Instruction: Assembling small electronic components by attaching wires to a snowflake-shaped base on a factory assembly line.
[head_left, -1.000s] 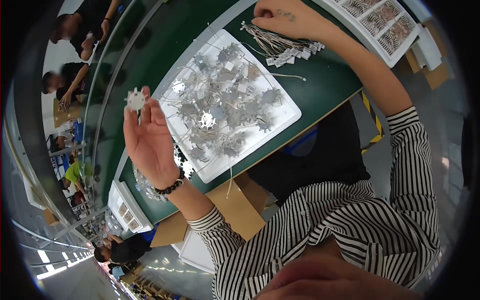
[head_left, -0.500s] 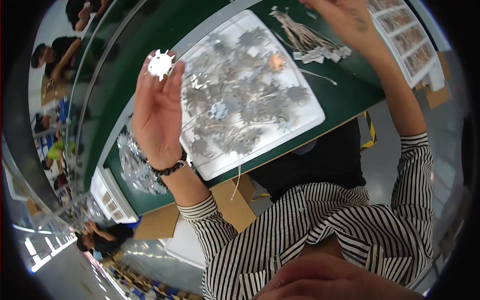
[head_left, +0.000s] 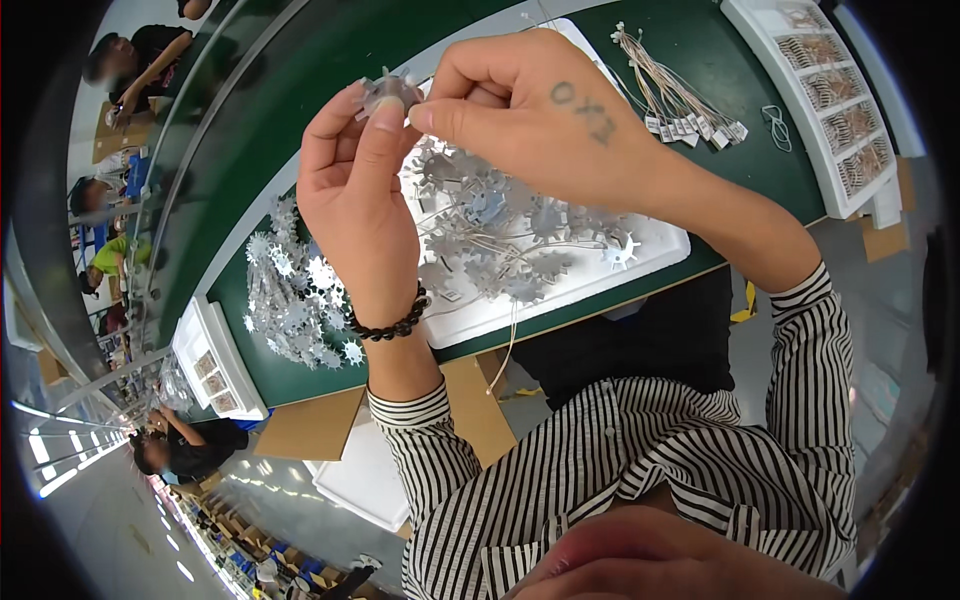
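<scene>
Between the thumb and fingers of my left hand (head_left: 365, 185) is a small toothed metal disc (head_left: 388, 90), raised above the table. My right hand (head_left: 530, 110) is closed in a pinch at the disc's right edge. A small white tip shows at its fingertips, and a thin pale cable (head_left: 540, 14) sticks out beyond the knuckles; most of what it holds is hidden. Beneath both hands lies a white foam tray (head_left: 655, 245) strewn with similar toothed discs (head_left: 545, 215) and thin wires. My right hand and wrist cover part of it.
A heap of shiny toothed discs (head_left: 300, 290) lies left of the tray. Toward the far right are a bundle of white-ended cables (head_left: 675, 95) and a small coiled wire (head_left: 775, 128). White compartment trays (head_left: 845, 195) stand at the right edge. Other people work far left.
My right hand has come from the cable bundle at the far right to meet my left hand. The disc has tilted in my left fingers, with the thumb now over it.
</scene>
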